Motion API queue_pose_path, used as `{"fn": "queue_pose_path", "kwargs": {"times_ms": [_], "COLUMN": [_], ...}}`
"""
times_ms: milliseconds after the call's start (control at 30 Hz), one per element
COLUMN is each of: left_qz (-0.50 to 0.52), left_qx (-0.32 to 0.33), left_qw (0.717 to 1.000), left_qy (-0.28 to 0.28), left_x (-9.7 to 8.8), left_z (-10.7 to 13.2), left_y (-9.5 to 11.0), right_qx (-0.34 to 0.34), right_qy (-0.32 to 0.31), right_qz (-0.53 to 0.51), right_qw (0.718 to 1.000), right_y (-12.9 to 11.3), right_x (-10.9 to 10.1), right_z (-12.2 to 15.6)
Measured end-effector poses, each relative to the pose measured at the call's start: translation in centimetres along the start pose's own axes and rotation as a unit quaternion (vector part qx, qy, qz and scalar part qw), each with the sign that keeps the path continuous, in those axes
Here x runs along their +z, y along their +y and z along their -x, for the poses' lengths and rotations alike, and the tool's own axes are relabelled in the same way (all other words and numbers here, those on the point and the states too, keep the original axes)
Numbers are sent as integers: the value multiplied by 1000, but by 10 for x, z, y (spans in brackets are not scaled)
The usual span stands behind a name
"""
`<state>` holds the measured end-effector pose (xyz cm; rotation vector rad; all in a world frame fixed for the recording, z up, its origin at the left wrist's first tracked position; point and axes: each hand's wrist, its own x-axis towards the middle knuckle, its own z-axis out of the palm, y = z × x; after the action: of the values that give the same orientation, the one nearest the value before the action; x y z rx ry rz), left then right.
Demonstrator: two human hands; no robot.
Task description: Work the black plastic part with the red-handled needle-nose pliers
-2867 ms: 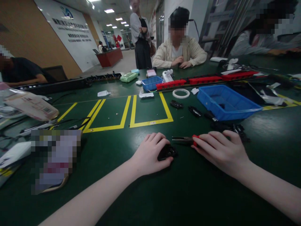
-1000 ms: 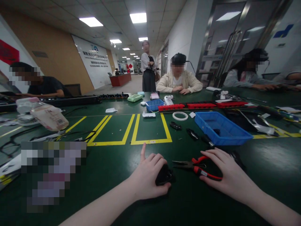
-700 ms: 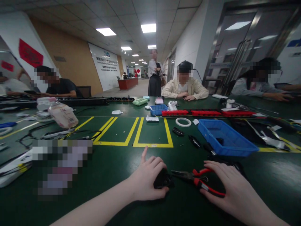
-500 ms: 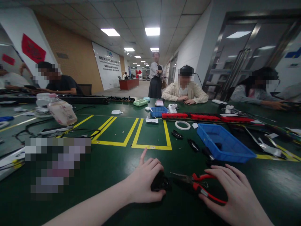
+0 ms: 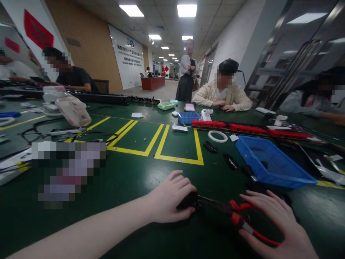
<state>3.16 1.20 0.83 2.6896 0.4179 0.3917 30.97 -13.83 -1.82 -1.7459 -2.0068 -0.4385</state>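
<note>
My left hand [image 5: 171, 198] lies on the green table, fingers curled over a small black part [image 5: 187, 202] that it pins down. My right hand [image 5: 272, 223] grips the red handles of long-nose pliers [image 5: 231, 214]; the handles are spread. The pliers' dark jaws reach left and touch the black part beside my left fingertips. More small black parts [image 5: 210, 146] lie farther out on the table.
A large blue bin [image 5: 272, 163] stands right of my hands, a small blue bin [image 5: 188, 117] and red strips [image 5: 237, 126] farther back. Yellow tape boxes [image 5: 178, 145], a white tape ring [image 5: 217, 136], cables and a wrapped pack [image 5: 71, 108] lie around. Other people sit across and at left.
The pliers' jaws have moved left onto the black part under my left hand. My left index finger, earlier pointing out, has curled down. My view has shifted a little.
</note>
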Motion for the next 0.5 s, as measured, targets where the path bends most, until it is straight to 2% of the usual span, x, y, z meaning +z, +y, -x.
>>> {"fn": "queue_pose_path", "kwargs": {"times_ms": [233,500], "left_qz": [16,27], "left_qx": [7,11], "left_qw": [1000,1000], "left_qy": [-16,-8], "left_x": [0,3], "left_z": [-1,0], "left_y": [1,-3], "right_qx": [82,72], "right_qy": [-22,-103], "right_qz": [-77,-105], "right_qw": [993,986], "right_y": [-15,-4], "right_x": [5,-2], "right_z": [6,3]}}
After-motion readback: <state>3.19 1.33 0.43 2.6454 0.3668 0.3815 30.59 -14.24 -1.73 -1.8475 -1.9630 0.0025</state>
